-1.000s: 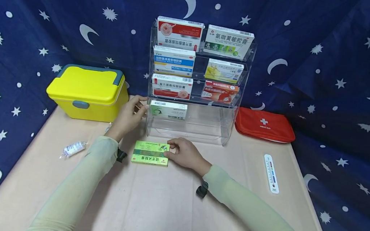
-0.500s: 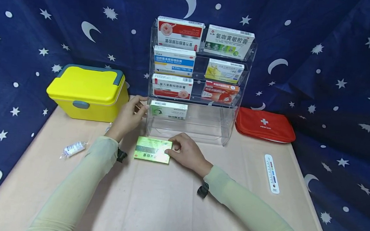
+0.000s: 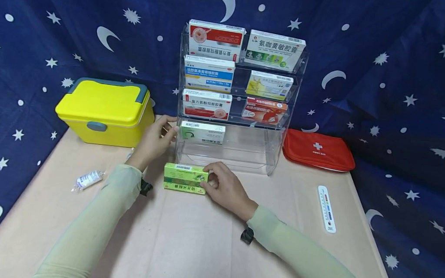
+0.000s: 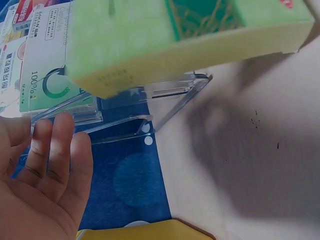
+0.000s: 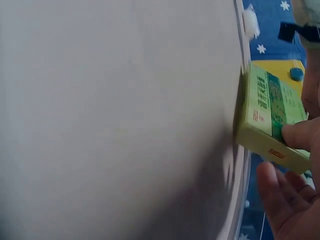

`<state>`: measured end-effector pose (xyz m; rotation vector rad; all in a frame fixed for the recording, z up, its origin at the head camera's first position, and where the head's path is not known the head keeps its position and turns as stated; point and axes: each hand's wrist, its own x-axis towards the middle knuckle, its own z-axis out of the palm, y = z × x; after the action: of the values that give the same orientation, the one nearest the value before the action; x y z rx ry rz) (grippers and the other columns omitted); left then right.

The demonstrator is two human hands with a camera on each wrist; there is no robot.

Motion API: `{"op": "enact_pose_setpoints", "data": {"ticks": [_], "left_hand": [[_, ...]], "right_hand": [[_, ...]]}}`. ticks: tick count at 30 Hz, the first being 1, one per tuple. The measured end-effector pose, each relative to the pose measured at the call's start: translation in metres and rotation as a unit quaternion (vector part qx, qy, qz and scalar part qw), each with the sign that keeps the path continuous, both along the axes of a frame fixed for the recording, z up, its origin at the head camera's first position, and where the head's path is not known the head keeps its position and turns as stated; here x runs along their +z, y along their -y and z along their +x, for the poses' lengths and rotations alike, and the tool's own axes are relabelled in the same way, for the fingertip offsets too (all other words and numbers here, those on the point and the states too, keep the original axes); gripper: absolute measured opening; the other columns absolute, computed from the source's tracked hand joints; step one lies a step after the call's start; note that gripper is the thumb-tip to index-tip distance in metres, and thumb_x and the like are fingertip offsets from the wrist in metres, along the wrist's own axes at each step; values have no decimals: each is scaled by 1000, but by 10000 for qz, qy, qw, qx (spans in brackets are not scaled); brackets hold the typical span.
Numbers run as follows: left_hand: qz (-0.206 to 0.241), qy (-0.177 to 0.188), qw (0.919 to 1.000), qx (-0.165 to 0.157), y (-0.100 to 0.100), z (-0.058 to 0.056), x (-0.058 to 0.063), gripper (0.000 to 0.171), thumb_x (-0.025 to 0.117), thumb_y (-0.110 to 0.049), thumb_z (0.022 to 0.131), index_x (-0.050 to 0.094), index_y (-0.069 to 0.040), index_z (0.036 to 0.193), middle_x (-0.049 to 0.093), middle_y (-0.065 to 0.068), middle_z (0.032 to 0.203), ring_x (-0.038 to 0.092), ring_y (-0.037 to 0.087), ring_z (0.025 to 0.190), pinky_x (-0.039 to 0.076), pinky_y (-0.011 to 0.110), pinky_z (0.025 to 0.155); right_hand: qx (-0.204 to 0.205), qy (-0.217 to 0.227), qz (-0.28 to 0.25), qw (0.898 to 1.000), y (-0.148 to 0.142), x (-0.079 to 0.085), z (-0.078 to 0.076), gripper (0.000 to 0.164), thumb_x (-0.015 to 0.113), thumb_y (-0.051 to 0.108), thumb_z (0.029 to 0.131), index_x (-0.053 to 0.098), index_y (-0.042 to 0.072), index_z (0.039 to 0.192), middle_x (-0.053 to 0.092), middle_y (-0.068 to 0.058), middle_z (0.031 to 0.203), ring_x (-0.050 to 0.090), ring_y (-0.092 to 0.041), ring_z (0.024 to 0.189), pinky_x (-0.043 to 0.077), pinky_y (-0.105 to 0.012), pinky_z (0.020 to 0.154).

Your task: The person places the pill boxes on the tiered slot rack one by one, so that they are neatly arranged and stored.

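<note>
My right hand [image 3: 228, 189] pinches a yellow-green medicine box [image 3: 185, 179] by its right end, in front of the rack. The right wrist view shows the thumb on the printed face of that box [image 5: 272, 107], tilted up off the table. With the left hand [image 3: 157, 138] I hold the left side edge of a clear acrylic display rack [image 3: 241, 151]. In the left wrist view the fingers [image 4: 55, 155] lie at the rack's edge. A white and green medicine box [image 3: 202, 133] stands in the bottom tier, on the left.
Several medicine boxes fill the upper tiers, among them a red one [image 3: 264, 112]. A yellow case [image 3: 101, 112] and a wrapped roll [image 3: 88, 180] are at left. To the right lie a red first-aid pouch [image 3: 319, 151] and a white thermometer [image 3: 326, 209].
The yellow-green box has shifted away from me and slightly right in my right hand, and its tilt has changed so the upper edge face shows. The left hand stays at the rack.
</note>
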<state>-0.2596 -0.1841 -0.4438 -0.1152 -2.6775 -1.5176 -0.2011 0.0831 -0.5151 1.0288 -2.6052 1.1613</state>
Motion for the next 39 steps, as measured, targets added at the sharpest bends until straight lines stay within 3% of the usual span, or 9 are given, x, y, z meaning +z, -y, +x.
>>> {"op": "enact_pose_setpoints", "data": {"ticks": [7,13,20,26,29,33,39], "left_hand": [[-9,55,10000,-7,1,0,1,40,58,-34,105,54,-16,141,60,10,102,66,33,93,53,38,75],[-95,51,9999,-1,-2,-1,1,39,58,-34,105,54,-17,139,61,10,102,66,32,92,53,38,73],[-32,165,9999,7,0,-2,1,40,57,-33,105,53,-17,142,59,10,103,66,33,94,53,38,75],[-37,102,9999,23,3,-1,-1,40,56,-33,106,53,-16,141,59,11,102,66,35,94,53,38,74],[-49,23,10000,30,2,-1,-1,39,57,-32,106,54,-16,141,59,11,101,66,35,93,53,38,73],[-62,-9,10000,46,2,-1,-1,39,57,-33,105,54,-16,140,59,11,100,66,33,91,53,38,73],[-41,7,10000,0,0,-1,-2,39,58,-34,105,54,-17,139,59,10,100,67,30,90,53,38,72]], "right_hand": [[109,103,-323,9994,-1,-2,10,34,78,14,91,60,16,120,58,9,109,64,-9,90,53,-20,70],[-51,47,-1040,9945,-21,9,2,33,79,11,90,63,15,119,62,4,114,66,-12,98,56,-26,71],[-644,-378,-1679,9830,-77,58,-26,34,80,0,86,68,8,116,66,-4,115,67,-19,98,57,-27,66],[-1111,-933,-1634,9758,-109,109,-37,36,76,-11,85,66,-1,118,64,-13,114,65,-26,87,52,-22,66],[-1192,-1062,-1516,9755,-115,124,-39,34,74,-13,85,66,-5,118,63,-17,113,64,-29,88,50,-20,68],[-1266,-1128,-1306,9768,-121,121,-52,34,75,-8,87,68,-1,119,64,-13,114,65,-25,91,50,-23,69],[-1381,-1099,-985,9794,-127,110,-74,36,78,4,90,70,15,123,64,2,120,64,-16,98,51,-23,70]]}}
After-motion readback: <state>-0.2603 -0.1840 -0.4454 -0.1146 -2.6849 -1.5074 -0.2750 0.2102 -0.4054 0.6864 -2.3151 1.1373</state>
